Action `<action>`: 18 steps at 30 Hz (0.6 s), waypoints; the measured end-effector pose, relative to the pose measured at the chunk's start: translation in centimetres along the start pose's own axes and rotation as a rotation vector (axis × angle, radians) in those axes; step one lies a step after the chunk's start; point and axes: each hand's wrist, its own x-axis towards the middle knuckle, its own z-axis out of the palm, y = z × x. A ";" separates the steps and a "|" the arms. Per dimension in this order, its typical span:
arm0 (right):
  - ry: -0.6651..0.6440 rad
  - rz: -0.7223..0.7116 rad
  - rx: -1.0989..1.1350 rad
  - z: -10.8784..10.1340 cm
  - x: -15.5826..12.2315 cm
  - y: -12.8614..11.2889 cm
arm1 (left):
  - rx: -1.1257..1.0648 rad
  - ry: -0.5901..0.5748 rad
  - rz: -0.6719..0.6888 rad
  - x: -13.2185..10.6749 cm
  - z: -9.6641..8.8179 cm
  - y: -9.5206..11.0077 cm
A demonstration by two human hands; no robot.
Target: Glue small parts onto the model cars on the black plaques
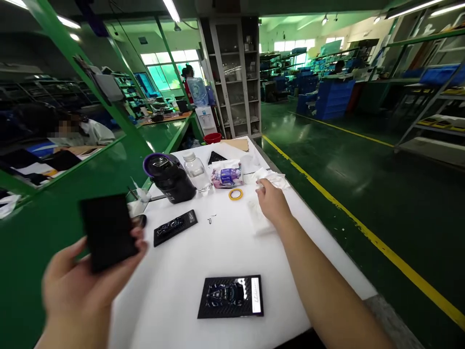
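Raised at the left, my left hand [83,276] is closed around a flat black rectangular plate [108,232], its plain dark face showing. My right hand [272,199] reaches across the table, with fingers curled and pinched at a crumpled white tissue [278,179]. Below that hand another white tissue [259,220] lies flat. Close to me on the table rests a black plate with a raised dark model car [227,295] and a white label at its right end. A similar black car plate [175,228] lies at an angle farther back on the left.
On the white table [174,291] stand a black tumbler [172,182], a clear bottle [197,172] and a tissue pack [227,175]. A yellow tape roll [236,194] and small black scraps [209,220] lie near the middle. Another person [83,128] sits beyond the green partition.
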 end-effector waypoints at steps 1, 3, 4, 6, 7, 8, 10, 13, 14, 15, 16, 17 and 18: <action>0.010 -0.003 0.023 0.0 0.0 0.0 | -0.105 -0.105 -0.029 -0.4 0.3 -0.1; 0.057 -0.019 0.101 -0.4 0.1 -0.4 | -0.225 -0.367 -0.066 -0.7 1.9 -0.8; 0.090 -0.030 0.145 -0.7 0.2 -0.8 | -0.180 -0.458 -0.046 -0.8 2.9 -1.4; 0.147 -0.055 0.230 -1.7 -0.1 -2.1 | 0.113 -0.492 0.122 -1.2 4.7 -2.9; 0.150 -0.064 0.278 -2.2 -0.4 -2.9 | 0.287 -0.477 0.241 -1.5 5.3 -3.8; 0.124 -0.075 0.337 -2.6 -0.8 -3.7 | 0.444 -0.465 0.357 -2.0 5.6 -4.6; -0.040 -0.062 0.590 -3.1 -2.1 -5.3 | 0.646 -0.466 0.547 -2.9 5.7 -5.9; -0.311 0.047 0.812 -2.7 -4.1 -6.9 | 0.742 -0.479 0.732 -3.8 5.2 -6.5; -0.386 0.070 0.875 -2.3 -4.6 -7.2 | 0.756 -0.468 0.776 -3.9 5.1 -6.5; -0.446 0.086 0.932 -1.9 -5.1 -7.3 | 0.769 -0.462 0.811 -4.0 5.1 -6.4; -0.490 0.098 0.975 -1.4 -5.4 -7.3 | 0.778 -0.459 0.837 -4.0 5.1 -6.3; -0.517 0.111 1.007 -1.0 -5.6 -7.3 | 0.781 -0.455 0.860 -4.1 5.1 -6.2; -0.536 0.125 1.032 -0.7 -5.7 -7.2 | 0.779 -0.453 0.882 -4.2 5.1 -6.1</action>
